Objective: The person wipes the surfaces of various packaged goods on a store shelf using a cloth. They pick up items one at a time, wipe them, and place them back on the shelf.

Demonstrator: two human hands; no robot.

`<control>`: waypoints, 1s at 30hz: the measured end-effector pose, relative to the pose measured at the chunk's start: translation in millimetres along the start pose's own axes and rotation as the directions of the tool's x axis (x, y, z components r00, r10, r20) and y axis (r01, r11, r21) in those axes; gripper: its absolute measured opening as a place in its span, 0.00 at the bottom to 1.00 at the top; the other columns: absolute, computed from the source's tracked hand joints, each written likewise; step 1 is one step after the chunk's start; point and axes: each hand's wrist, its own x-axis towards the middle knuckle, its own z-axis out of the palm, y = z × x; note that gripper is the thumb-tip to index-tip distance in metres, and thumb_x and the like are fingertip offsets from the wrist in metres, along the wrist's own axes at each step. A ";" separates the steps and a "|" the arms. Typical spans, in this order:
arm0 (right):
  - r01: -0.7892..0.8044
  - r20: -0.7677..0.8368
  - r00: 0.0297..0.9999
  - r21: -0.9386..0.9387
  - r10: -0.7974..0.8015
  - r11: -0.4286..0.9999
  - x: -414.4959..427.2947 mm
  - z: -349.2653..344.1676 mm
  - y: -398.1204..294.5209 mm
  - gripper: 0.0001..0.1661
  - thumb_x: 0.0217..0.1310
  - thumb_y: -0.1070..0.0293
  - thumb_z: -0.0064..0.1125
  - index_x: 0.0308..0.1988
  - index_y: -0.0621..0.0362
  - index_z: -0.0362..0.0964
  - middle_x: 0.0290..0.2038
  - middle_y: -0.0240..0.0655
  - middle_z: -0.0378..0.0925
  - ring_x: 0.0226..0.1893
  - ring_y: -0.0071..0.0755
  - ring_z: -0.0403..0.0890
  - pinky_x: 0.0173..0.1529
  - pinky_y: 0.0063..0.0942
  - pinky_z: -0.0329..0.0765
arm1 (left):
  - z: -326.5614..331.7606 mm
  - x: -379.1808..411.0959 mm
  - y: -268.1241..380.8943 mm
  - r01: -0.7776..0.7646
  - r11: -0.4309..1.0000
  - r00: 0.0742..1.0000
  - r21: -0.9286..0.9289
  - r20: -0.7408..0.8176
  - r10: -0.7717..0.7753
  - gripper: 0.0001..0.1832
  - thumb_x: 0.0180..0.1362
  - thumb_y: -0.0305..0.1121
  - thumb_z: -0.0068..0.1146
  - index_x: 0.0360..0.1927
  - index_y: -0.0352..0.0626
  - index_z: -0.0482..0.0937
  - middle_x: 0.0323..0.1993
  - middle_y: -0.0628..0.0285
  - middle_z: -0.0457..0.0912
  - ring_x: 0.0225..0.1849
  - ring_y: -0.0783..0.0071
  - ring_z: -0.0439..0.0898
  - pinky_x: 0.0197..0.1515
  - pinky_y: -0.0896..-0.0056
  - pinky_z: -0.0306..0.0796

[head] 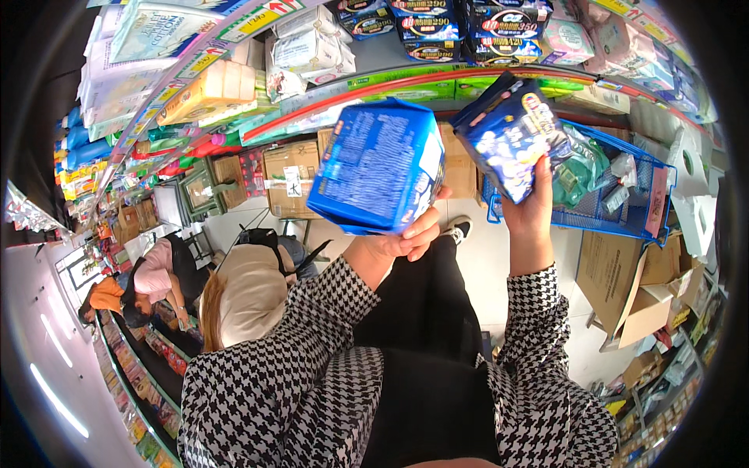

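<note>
My left hand (409, 237) grips a bright blue plastic package (374, 164), its fingers wrapped around the lower right corner. Dense printing covers the side turned up to me. A smaller dark blue bag (509, 137) with a floral pattern is held in my right hand (529, 216), the thumb pressed on its front. Both packages are raised before a store shelf (380, 52) and do not touch each other. Behind them, dark packs of sanitary pads (430, 29) are stacked on that shelf.
At the right stands a blue wire basket (635, 213) holding a green plastic bag (579, 169), with an open cardboard box (611, 286) nearby. A sealed carton (291, 178) sits below the shelf. A person in a cream top (248, 292) is close on my left; other people are farther off.
</note>
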 end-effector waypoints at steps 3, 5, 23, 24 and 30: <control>0.142 0.049 0.990 -0.196 -0.135 0.970 11.6 3.8 8.1 0.34 0.62 0.67 0.65 0.63 0.63 0.58 0.56 0.40 0.73 0.55 0.36 0.78 0.61 0.35 0.74 | -1.3 -23.8 7.2 -0.029 0.970 0.982 0.240 -0.174 0.072 0.36 0.65 0.51 0.52 0.66 0.33 0.63 0.24 0.58 0.74 0.25 0.67 0.74 0.36 0.57 0.79; 0.074 0.115 0.992 -0.265 -0.045 0.961 18.4 29.0 5.7 0.40 0.55 0.72 0.71 0.62 0.63 0.57 0.56 0.40 0.72 0.55 0.33 0.76 0.62 0.34 0.73 | -9.2 -48.5 12.4 -0.020 0.946 0.946 0.325 -0.300 0.124 0.35 0.64 0.52 0.54 0.65 0.36 0.64 0.23 0.59 0.73 0.25 0.68 0.73 0.36 0.59 0.78; 0.358 0.422 0.906 -0.781 0.009 0.512 142.4 78.3 117.5 0.51 0.41 0.70 0.79 0.62 0.69 0.57 0.54 0.45 0.74 0.52 0.33 0.77 0.59 0.30 0.74 | -11.2 -95.0 36.4 -0.444 0.858 0.788 0.258 -0.342 0.511 0.27 0.65 0.55 0.48 0.57 0.44 0.71 0.36 0.64 0.75 0.36 0.73 0.72 0.50 0.64 0.67; 0.331 0.399 0.917 -0.787 0.020 0.521 141.2 84.8 118.3 0.52 0.41 0.71 0.78 0.63 0.69 0.55 0.54 0.45 0.74 0.53 0.32 0.76 0.59 0.30 0.74 | -11.8 -97.9 36.7 -0.454 0.850 0.783 0.268 -0.337 0.524 0.26 0.65 0.54 0.48 0.55 0.44 0.72 0.36 0.64 0.75 0.36 0.73 0.72 0.49 0.64 0.67; 0.485 0.490 0.871 -0.851 -0.030 0.203 153.8 91.2 119.3 0.54 0.38 0.70 0.79 0.63 0.64 0.56 0.53 0.46 0.74 0.51 0.37 0.78 0.57 0.32 0.76 | -5.3 -109.5 42.0 -0.434 0.858 0.777 0.274 -0.369 0.510 0.26 0.64 0.58 0.47 0.48 0.46 0.76 0.34 0.62 0.77 0.34 0.72 0.73 0.48 0.63 0.67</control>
